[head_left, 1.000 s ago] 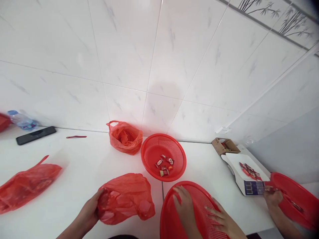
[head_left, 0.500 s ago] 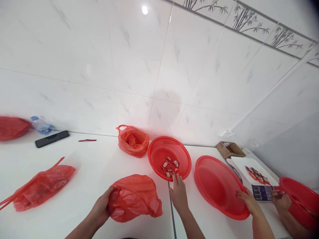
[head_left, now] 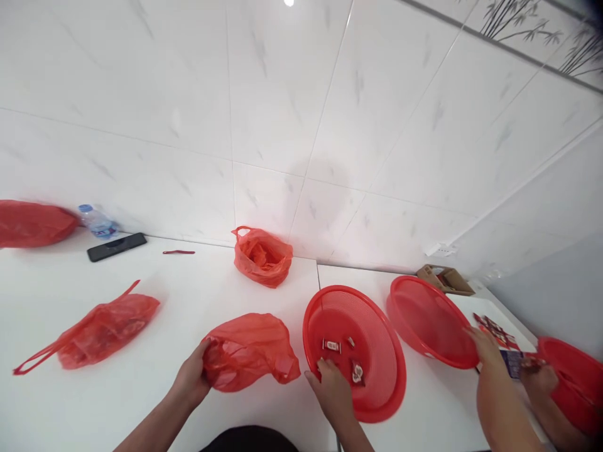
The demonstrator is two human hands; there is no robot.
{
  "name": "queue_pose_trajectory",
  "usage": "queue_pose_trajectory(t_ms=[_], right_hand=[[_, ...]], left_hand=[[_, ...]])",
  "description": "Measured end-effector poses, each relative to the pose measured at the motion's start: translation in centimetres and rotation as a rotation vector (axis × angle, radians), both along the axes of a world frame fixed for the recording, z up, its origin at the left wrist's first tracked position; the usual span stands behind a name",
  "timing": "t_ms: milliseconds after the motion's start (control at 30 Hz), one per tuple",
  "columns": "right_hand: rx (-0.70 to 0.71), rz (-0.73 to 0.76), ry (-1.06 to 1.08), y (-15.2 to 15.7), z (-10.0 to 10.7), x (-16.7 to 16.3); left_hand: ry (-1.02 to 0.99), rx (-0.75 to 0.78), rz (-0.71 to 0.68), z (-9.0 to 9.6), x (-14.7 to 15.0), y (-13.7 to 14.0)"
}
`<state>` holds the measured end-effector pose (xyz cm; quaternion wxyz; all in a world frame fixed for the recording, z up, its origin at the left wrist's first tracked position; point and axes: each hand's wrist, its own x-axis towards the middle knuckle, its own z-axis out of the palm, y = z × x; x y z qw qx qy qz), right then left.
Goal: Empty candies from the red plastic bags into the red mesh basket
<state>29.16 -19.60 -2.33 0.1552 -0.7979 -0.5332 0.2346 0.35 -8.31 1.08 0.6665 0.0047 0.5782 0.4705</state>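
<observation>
Bag (head_left: 257, 348), its left edge pinched by the left hand (head_left: 193, 375); open table (head_left: 181, 301) leftward. Right hand (head_left: 333, 390) crosses the near-left rim of a basket (head_left: 377, 358), finger closure unclear.

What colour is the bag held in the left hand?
The bag in the left hand is translucent red, as the head view shows.

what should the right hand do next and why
Probably close the right hand on the small wrapped piece just beyond its fingertips: it reaches over the near side of the red basket, while the left hand holds a red bag.
</observation>
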Motion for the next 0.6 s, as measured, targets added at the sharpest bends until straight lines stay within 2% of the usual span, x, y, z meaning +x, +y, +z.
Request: queue_pose_trajectory(t_ms=[100,167,300,400,467,533,600], right_hand=[[0.016,-0.051,0.150,-1.5,-0.9,-0.1],[0.060,-0.090,0.237,-2.3,-1.6,1.2],[0.109,-0.295,0.132,-3.7,-3.3,6.1],[0.013,-0.482,0.020,-4.2,-4.5,9.1],[-0.089,-0.556,0.052,-4.2,-5.1,9.5],[-0.119,-0.535,0.130,-3.7,-5.4,8.5],[-0.034,-0.435,0.251,-3.2,-5.5,6.6]], left_hand=[[-0.011,0.032,-0.015,-0.1,1.3,0.6],[-0.027,0.061,-0.042,0.1,2.0,1.0],[-0.064,0.115,-0.139,0.8,2.7,1.4],[-0.069,0.134,-0.241,0.8,2.5,1.1],[-0.007,0.162,-0.322,0.4,2.2,0.6],[0.088,0.195,-0.399,0.0,1.8,0.0],[0.150,0.224,-0.451,-0.4,1.6,-0.6]])
